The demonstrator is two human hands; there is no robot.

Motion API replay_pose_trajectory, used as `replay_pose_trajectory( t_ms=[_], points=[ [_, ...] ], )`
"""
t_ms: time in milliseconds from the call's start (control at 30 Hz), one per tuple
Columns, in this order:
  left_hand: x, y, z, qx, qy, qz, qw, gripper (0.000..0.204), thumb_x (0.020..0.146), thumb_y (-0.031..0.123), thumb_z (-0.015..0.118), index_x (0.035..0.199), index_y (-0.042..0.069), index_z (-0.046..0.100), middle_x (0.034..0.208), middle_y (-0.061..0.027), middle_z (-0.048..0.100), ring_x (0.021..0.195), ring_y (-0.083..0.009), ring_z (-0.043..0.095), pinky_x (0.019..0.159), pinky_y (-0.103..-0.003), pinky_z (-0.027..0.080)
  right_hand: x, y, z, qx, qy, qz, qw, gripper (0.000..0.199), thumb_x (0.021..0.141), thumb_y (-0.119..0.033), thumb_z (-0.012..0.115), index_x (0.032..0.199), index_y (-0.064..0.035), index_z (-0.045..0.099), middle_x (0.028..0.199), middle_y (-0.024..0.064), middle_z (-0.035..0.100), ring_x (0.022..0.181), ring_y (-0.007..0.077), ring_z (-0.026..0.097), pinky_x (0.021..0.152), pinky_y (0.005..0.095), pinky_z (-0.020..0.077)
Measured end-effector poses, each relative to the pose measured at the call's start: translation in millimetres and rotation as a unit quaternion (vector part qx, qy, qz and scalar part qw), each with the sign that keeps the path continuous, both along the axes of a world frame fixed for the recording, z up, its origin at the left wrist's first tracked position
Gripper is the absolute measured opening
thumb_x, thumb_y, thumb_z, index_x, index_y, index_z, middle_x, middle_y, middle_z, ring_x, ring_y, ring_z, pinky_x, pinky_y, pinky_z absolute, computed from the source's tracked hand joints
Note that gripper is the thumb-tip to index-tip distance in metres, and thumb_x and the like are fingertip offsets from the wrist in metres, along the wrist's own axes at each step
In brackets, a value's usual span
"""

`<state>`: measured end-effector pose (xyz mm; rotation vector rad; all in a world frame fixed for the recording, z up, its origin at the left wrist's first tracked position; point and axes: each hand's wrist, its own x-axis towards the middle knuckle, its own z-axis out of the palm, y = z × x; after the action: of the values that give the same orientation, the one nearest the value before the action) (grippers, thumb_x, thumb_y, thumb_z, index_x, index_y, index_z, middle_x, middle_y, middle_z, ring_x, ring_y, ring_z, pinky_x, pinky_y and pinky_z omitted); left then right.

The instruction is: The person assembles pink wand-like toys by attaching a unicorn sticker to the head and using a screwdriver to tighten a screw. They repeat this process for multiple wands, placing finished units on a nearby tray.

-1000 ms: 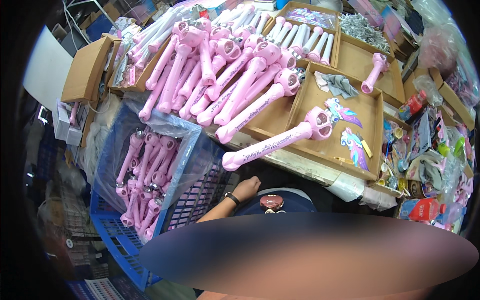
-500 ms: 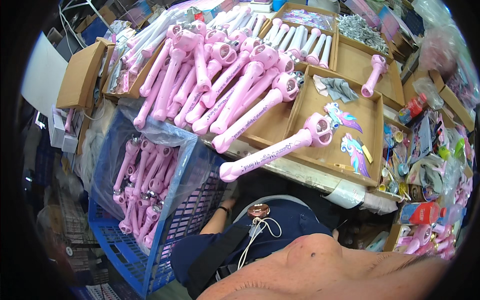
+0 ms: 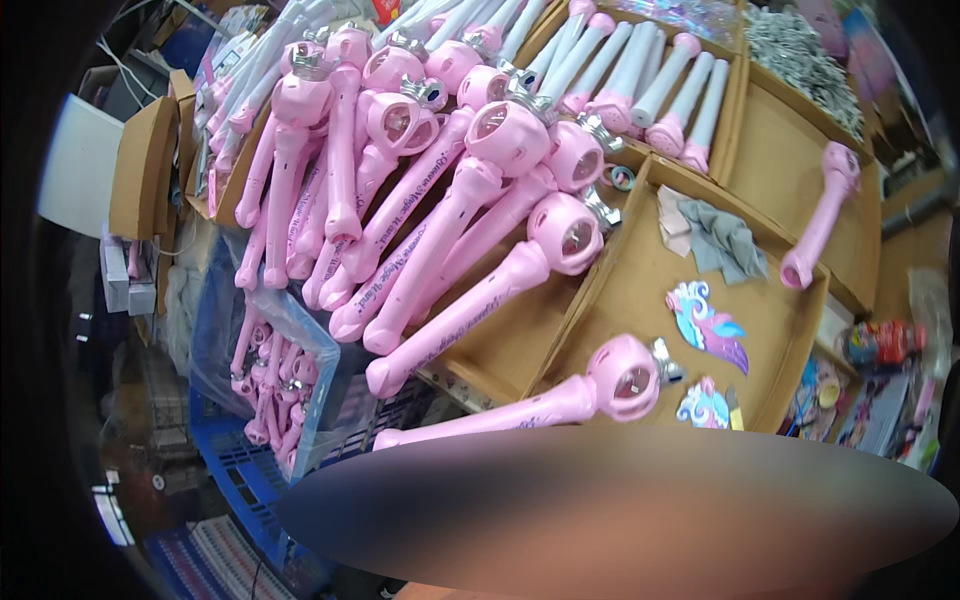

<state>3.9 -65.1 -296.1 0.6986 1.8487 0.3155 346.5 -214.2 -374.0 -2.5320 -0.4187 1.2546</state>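
Note:
Neither my left hand nor my right hand shows in view; a large blur hides the lower middle. Nearest to me, a pink toy wand (image 3: 510, 410) lies across the front of a cardboard tray (image 3: 578, 318), its round windowed head tipped with a silvery piece. To its left is a heap of similar pink wands (image 3: 425, 270), dark lettering along several handles. In the tray's right compartment sit a crumpled grey cloth (image 3: 722, 245) and two blue-and-purple wing-shaped pieces, the upper wing piece (image 3: 710, 325) in full sight and the lower wing piece (image 3: 703, 403) partly hidden by the blur.
A blue plastic crate (image 3: 332, 405) lined with clear film stands at lower left, holding more pink wands (image 3: 275, 380). White-and-pink sticks (image 3: 625, 80) fill a box behind. One pink wand (image 3: 825, 215) rests in the right-hand tray, near a heap of silvery parts (image 3: 800, 65). A red-labelled bottle (image 3: 880, 343) is far right.
The view has shifted and come closer to the trays, so the wands look larger. My left hand, low beside the crate before, no longer shows. The wands and wing pieces keep their arrangement.

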Motion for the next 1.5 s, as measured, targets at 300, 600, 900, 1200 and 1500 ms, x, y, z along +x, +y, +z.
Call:
replay_pose_trajectory(
  t_ms=[300,600,900,1200,1500],
  points=[
    [-20,-43,10,-0.023,0.049,0.004,0.999,0.029,0.085,0.021,0.049,0.104,0.001,0.057,0.095,-0.0214,0.063,0.085,-0.0368,0.061,0.073,-0.044,0.049,10,2,1,-0.008,0.001,0.042,0.999,0.042,0.092,-0.039,0.047,0.101,0.0007,0.055,0.097,0.0225,0.061,0.092,0.0374,0.058,0.082,0.0412,0.0451],
    [-97,-128,11,-0.053,0.116,-0.030,0.991,0.028,0.084,0.021,0.049,0.102,0.001,0.058,0.095,-0.0219,0.063,0.085,-0.0374,0.061,0.074,-0.044,0.048,6,-51,8,0.038,-0.014,0.019,0.999,0.043,0.092,-0.038,0.046,0.104,0.0024,0.053,0.099,0.0244,0.060,0.094,0.0395,0.057,0.083,0.0419,0.0444],
    [25,9,28,-0.014,0.014,-0.026,0.999,0.028,0.083,0.021,0.050,0.101,0.001,0.058,0.094,-0.0224,0.063,0.086,-0.0379,0.060,0.075,-0.045,0.048,11,-40,37,-0.050,-0.015,0.016,0.999,0.044,0.092,-0.037,0.045,0.108,0.0042,0.051,0.101,0.0262,0.059,0.095,0.0417,0.056,0.084,0.0426,0.0436],
    [-51,-55,21,-0.031,0.102,-0.029,0.994,0.027,0.082,0.021,0.050,0.099,0.002,0.059,0.094,-0.0228,0.063,0.087,-0.0385,0.060,0.076,-0.045,0.048,4,-54,41,-0.041,-0.036,0.031,0.998,0.046,0.092,-0.036,0.044,0.111,0.0060,0.048,0.104,0.0281,0.058,0.097,0.0439,0.055,0.085,0.0433,0.0429],
    [-96,-72,183,0.101,0.212,-0.543,0.806,0.027,0.083,0.027,0.056,0.090,0.002,0.060,0.087,-0.0195,0.061,0.087,-0.0364,0.059,0.075,-0.044,0.047,-9,-100,55,0.069,-0.086,0.011,0.994,0.048,0.093,-0.035,0.043,0.114,0.0078,0.046,0.106,0.0299,0.057,0.098,0.0460,0.054,0.085,0.0440,0.0421]
  ],
)
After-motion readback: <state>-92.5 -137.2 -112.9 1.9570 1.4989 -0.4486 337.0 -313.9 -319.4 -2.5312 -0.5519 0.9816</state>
